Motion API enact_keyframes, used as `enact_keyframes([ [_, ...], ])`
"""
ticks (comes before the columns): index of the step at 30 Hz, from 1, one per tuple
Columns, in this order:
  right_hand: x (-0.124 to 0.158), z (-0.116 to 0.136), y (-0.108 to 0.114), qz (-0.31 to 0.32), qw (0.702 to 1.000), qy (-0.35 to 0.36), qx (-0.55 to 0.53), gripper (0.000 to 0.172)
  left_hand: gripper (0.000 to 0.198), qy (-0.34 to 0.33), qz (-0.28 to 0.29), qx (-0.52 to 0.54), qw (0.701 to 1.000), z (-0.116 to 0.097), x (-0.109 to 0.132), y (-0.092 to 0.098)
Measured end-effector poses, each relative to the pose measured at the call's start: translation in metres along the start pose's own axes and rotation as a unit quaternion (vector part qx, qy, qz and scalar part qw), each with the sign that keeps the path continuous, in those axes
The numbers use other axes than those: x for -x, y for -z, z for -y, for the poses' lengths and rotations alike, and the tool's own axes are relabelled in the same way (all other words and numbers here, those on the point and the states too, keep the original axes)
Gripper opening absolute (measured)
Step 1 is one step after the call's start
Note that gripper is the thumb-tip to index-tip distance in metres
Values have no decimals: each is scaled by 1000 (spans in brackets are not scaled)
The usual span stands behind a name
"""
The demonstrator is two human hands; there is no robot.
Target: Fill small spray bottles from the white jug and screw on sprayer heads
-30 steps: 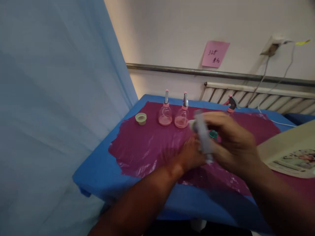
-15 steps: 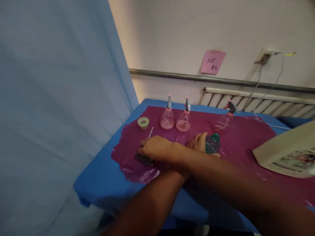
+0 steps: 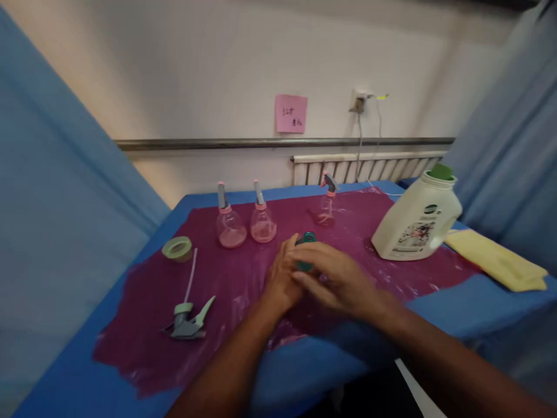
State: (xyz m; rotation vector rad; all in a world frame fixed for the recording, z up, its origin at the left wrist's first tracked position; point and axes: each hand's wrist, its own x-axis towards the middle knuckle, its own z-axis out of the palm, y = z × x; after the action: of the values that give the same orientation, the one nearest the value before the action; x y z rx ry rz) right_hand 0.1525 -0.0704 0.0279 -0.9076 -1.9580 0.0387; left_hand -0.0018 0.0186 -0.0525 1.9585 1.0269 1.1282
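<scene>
A small clear green bottle (image 3: 306,265) with an uncapped mouth is held in front of me at the middle of the table. My left hand (image 3: 278,276) wraps it from the left side. From the right, my right hand (image 3: 343,276) has its fingers and thumb around the upper part, hiding much of the bottle. To the left, a grey and pale green spray trigger head (image 3: 187,321) lies on the sheet, its thin tube pointing away from me. Behind it stands a pale green open cup-shaped piece (image 3: 177,248).
Two spray bottles of pink liquid, one left (image 3: 231,229) and one beside it (image 3: 263,223), stand behind my hands. Another spray bottle (image 3: 327,209) is farther right. A large cream jug (image 3: 415,220) and yellow cloth (image 3: 496,258) sit right, by the purple plastic sheet (image 3: 143,319).
My right hand has left the spray trigger head on the sheet and moved right to the green bottle. My arms are no longer crossed. The view has turned right.
</scene>
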Motion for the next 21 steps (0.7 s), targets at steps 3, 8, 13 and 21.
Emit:
enact_keyframes([
  [3, 49, -19, 56, -103, 988, -92, 75, 33, 95, -3, 27, -30, 999, -5, -6, 5],
  [8, 114, -59, 138, -319, 895, -261, 172, 27, 88, -22, -15, -25, 999, -14, -11, 15],
  [13, 147, -128, 199, -430, 812, -354, 173, 63, 77, -58, -41, 1, 997, -15, -15, 26],
  [21, 150, -177, 208, -348, 804, -476, 73, 50, 80, -23, -6, -20, 1000, -13, -14, 24],
])
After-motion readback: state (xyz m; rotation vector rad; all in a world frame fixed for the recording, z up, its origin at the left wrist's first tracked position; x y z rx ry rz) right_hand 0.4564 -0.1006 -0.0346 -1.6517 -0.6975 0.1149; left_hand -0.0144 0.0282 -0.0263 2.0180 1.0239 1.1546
